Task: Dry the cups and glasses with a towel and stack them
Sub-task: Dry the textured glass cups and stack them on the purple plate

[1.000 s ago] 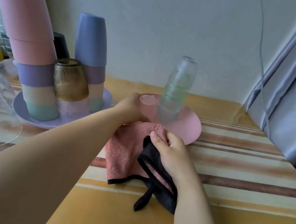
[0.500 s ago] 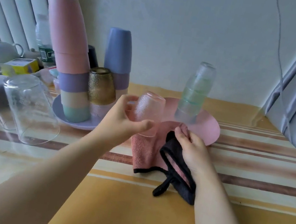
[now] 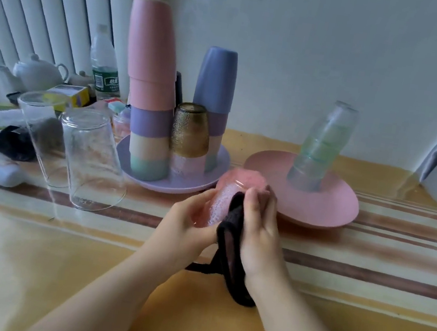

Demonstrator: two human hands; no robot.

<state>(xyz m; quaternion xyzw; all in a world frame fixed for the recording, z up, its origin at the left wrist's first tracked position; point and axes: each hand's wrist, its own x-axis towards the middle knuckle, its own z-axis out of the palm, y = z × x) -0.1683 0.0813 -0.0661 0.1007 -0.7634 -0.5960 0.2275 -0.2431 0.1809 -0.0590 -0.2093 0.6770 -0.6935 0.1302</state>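
Your left hand (image 3: 189, 218) grips the pink glass (image 3: 231, 193) in the air just before the pink plate (image 3: 328, 208), while your right hand (image 3: 259, 223) clenches the towel (image 3: 231, 241) against it. Wet glass could slip if you rub hard, and it could knock the glass stack (image 3: 320, 147) on the plate.

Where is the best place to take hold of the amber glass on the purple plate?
Take the amber glass around its upper body, coming from the front. It stands upside down on a pink glass, with cup stacks close on both sides and behind, so only the front is free.
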